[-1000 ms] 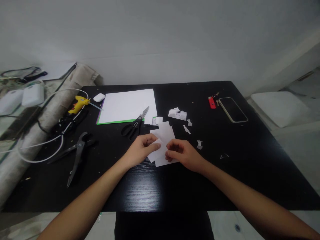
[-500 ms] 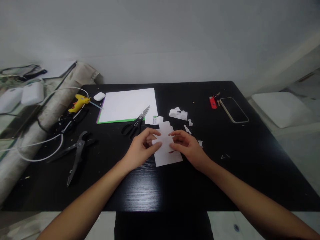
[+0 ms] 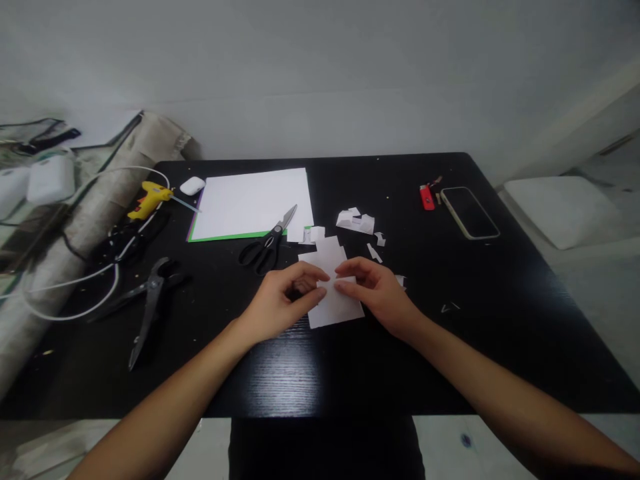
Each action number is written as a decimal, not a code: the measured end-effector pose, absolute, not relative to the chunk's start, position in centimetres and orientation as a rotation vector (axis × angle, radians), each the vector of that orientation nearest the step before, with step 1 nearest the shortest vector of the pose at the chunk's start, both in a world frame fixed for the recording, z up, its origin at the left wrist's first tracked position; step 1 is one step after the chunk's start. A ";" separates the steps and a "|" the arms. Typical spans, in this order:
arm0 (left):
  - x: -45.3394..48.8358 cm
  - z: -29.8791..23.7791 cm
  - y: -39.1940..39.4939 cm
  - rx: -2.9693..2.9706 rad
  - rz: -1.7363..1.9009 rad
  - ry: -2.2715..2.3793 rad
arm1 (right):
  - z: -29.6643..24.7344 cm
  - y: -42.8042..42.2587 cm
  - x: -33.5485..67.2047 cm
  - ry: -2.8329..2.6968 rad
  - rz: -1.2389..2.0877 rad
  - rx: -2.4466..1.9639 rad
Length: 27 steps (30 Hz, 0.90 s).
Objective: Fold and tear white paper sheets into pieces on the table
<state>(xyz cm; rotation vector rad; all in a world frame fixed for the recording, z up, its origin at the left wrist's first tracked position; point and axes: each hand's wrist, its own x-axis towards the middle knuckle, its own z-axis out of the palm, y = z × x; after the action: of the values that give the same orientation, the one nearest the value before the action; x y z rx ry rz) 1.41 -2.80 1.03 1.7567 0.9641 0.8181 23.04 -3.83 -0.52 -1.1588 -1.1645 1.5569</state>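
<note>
One yellow glue gun (image 3: 151, 200) lies left of black-handled scissors (image 3: 270, 245); the left hand (image 3: 285, 300), thumb and fingers nearly closed, pinches a white slip (image 3: 331, 297) over paper pieces (image 3: 327, 248), while the right hand (image 3: 383, 297) pinches its other side likewise, apparently to steady it, a scrap (image 3: 402, 281) just beyond.

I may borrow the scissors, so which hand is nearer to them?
Left. The left hand is just on the near side of the scissors, by their handles; the right hand is farther off to their right.
</note>
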 end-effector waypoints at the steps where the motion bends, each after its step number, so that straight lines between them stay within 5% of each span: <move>1: 1.4 1.1 -2.8 1.755 0.823 0.970 | -0.5 -3.8 23.0 -1.164 1.554 -1.157; 27: 0.5 1.4 -1.8 1.862 0.708 0.836 | 0.0 -4.0 23.1 -1.186 1.607 -1.180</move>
<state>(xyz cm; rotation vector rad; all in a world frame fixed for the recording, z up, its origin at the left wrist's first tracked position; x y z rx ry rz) 0.50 -1.77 1.36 1.8624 0.8360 0.7076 23.12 -4.02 -0.02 -1.1799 -1.1865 1.6070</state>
